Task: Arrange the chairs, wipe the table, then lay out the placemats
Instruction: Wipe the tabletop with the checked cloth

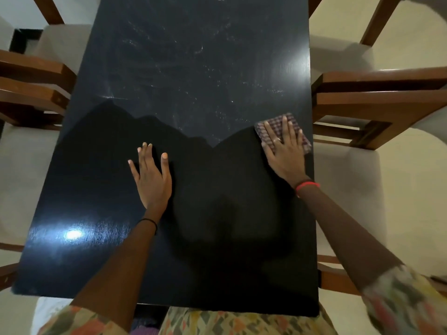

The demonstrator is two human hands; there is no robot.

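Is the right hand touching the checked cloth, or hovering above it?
Touching. The head view shows the right hand lying flat on the checked cloth, straight fingers spread over it, pressing it to the table.

Black table (193,68); maroon-and-white checked cloth (294,122); brown-framed, cream-cushioned chairs (377,97).

The right hand (284,151) presses flat on a checked cloth (283,131) near the dark desk's (193,68) right edge. The left hand (151,176) rests flat, fingers (144,151) spread. Faint smears, perhaps dust, mark the far half. Wooden chairs (377,97) flank both sides.
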